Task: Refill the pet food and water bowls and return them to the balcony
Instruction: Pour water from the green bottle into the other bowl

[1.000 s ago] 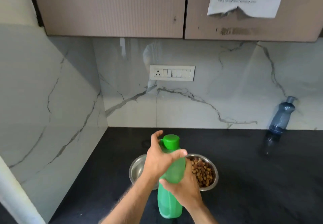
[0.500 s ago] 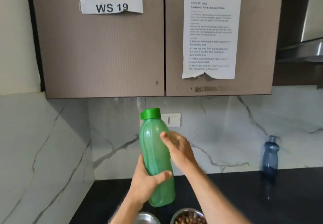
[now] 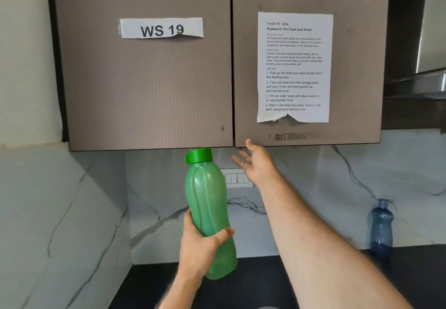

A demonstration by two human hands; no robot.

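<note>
My left hand (image 3: 201, 248) grips the lower half of a green plastic bottle (image 3: 207, 202) with its green cap on, held upright above the dark counter (image 3: 253, 282). My right hand (image 3: 255, 161) is raised with fingers spread, its fingertips just under the bottom edge of the right cupboard door (image 3: 309, 67). It holds nothing. The two bowls are below the frame and out of sight, apart from a sliver of metal rim at the bottom edge.
Two brown wall cupboard doors hang overhead, the left (image 3: 149, 79) labelled "WS 19", the right carrying a task sheet (image 3: 294, 67). A blue bottle (image 3: 381, 226) stands at the back right of the counter. A switch plate (image 3: 235, 178) sits on the marble backsplash. A steel hood (image 3: 420, 84) juts out at right.
My view has tilted up from the bowls to the cupboards. The bottle was lifted off the counter. My right hand left the bottle and rose to the right door's lower edge.
</note>
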